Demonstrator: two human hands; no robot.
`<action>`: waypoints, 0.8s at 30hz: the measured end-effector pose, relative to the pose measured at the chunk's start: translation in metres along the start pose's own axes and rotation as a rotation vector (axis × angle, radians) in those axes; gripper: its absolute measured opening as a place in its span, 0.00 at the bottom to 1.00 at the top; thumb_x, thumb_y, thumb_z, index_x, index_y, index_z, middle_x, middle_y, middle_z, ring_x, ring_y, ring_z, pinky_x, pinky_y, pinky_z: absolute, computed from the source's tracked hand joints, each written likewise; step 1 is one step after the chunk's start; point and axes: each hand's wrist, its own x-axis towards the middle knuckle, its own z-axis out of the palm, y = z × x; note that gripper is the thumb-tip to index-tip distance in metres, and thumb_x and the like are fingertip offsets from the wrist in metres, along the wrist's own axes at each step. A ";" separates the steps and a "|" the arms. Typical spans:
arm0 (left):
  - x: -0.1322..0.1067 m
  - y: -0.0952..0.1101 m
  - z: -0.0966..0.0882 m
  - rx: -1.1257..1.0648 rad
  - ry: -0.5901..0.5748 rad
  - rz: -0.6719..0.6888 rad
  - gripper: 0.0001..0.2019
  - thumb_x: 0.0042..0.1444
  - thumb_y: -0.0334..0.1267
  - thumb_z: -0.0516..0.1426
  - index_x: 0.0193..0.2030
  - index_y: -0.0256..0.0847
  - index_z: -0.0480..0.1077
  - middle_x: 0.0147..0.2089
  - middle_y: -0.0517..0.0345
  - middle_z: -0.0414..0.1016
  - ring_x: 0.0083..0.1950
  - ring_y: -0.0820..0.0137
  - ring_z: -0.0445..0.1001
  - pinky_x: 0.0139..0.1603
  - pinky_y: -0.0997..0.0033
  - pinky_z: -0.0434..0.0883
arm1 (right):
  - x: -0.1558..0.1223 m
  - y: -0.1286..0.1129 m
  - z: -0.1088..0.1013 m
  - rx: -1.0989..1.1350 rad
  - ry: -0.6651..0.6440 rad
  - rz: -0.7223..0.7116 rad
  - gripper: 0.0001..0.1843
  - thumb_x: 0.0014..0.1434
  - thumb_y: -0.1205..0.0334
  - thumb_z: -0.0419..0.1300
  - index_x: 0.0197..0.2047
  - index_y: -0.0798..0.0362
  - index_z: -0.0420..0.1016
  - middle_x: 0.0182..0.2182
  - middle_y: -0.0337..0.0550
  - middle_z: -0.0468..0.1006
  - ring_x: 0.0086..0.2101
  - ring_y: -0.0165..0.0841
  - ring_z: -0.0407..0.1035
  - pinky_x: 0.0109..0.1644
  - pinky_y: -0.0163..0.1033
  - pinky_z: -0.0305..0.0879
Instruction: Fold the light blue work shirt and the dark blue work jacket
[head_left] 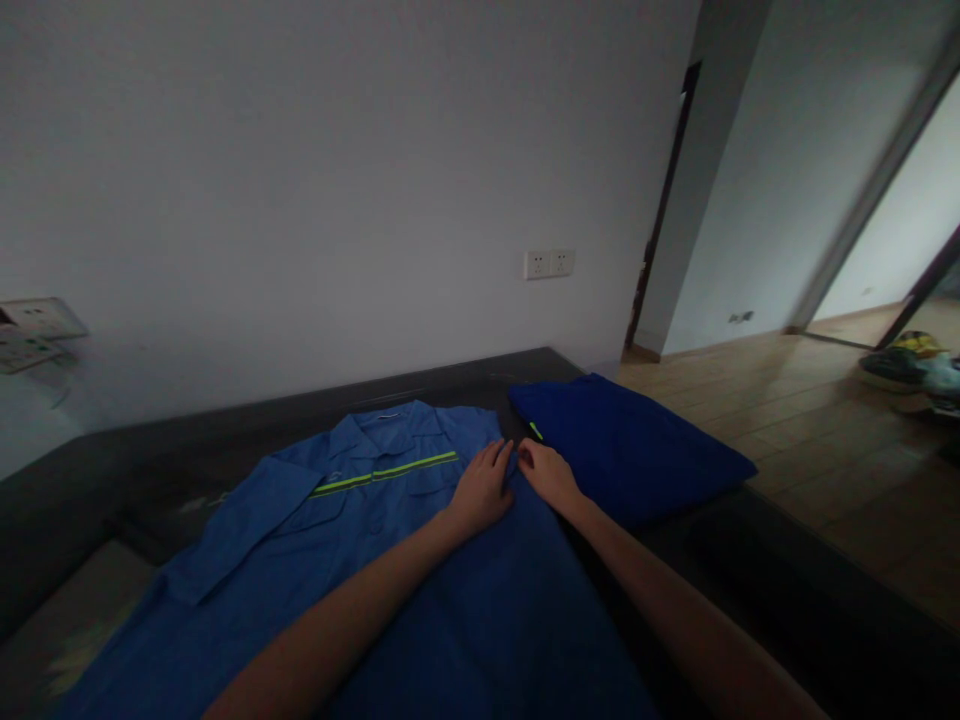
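A blue work shirt (390,530) lies spread out with its collar toward the wall. A yellow-green stripe crosses its chest, below the collar and above the pocket flaps. My left hand (480,488) is at the shirt's right edge near the shoulder, its fingers and thumb closed on the cloth. Right beside it, my right hand (550,474) pinches the same edge between thumb and fingers. Both forearms reach over the lower part of the shirt, covering some of it. A darker blue folded garment (637,445) lies just right of my right hand, apart from it.
The dark table (450,378) stands against a pale wall with a double socket (550,264). More sockets (37,330) with a plug are at the far left. To the right are a wooden floor (787,420), a doorway and a pile of mixed items (911,365).
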 end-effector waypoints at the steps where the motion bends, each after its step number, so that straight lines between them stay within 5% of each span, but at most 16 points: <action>1: 0.001 0.001 -0.001 0.003 -0.007 -0.031 0.34 0.53 0.32 0.52 0.67 0.33 0.47 0.67 0.42 0.54 0.67 0.62 0.54 0.65 0.63 0.56 | -0.001 -0.001 0.000 0.015 0.010 -0.001 0.07 0.62 0.63 0.50 0.39 0.51 0.68 0.35 0.41 0.77 0.37 0.32 0.72 0.36 0.33 0.57; 6: 0.011 -0.002 -0.009 0.054 -0.047 -0.209 0.25 0.59 0.30 0.45 0.64 0.38 0.52 0.57 0.45 0.69 0.54 0.62 0.71 0.54 0.63 0.68 | -0.002 -0.009 0.002 0.027 0.005 0.041 0.12 0.58 0.60 0.56 0.46 0.49 0.67 0.37 0.41 0.78 0.38 0.34 0.73 0.36 0.34 0.59; 12: 0.015 0.003 -0.021 0.152 -0.028 -0.124 0.20 0.61 0.29 0.44 0.60 0.41 0.58 0.59 0.50 0.67 0.58 0.66 0.68 0.56 0.67 0.66 | 0.006 -0.017 0.011 -0.139 0.001 0.184 0.10 0.60 0.60 0.54 0.45 0.49 0.67 0.40 0.45 0.78 0.40 0.37 0.73 0.36 0.36 0.61; 17: 0.002 0.002 -0.020 0.196 -0.186 -0.113 0.19 0.63 0.33 0.44 0.60 0.42 0.59 0.55 0.48 0.72 0.53 0.63 0.72 0.52 0.64 0.68 | 0.004 -0.018 0.019 -0.294 0.022 0.130 0.09 0.61 0.66 0.50 0.44 0.52 0.67 0.39 0.47 0.78 0.39 0.38 0.73 0.35 0.37 0.61; 21: 0.002 -0.014 -0.022 0.045 -0.238 -0.006 0.25 0.61 0.49 0.47 0.62 0.41 0.57 0.61 0.48 0.66 0.58 0.63 0.68 0.56 0.67 0.65 | -0.001 -0.018 0.022 -0.303 0.039 0.073 0.12 0.62 0.70 0.46 0.45 0.53 0.67 0.41 0.48 0.76 0.42 0.36 0.71 0.40 0.37 0.61; 24: 0.023 -0.037 -0.027 -0.006 -0.187 -0.069 0.21 0.63 0.49 0.44 0.58 0.43 0.63 0.58 0.54 0.69 0.58 0.68 0.68 0.58 0.73 0.62 | -0.002 -0.018 0.023 -0.321 0.054 0.048 0.12 0.62 0.70 0.47 0.45 0.54 0.67 0.42 0.50 0.75 0.43 0.37 0.70 0.42 0.38 0.60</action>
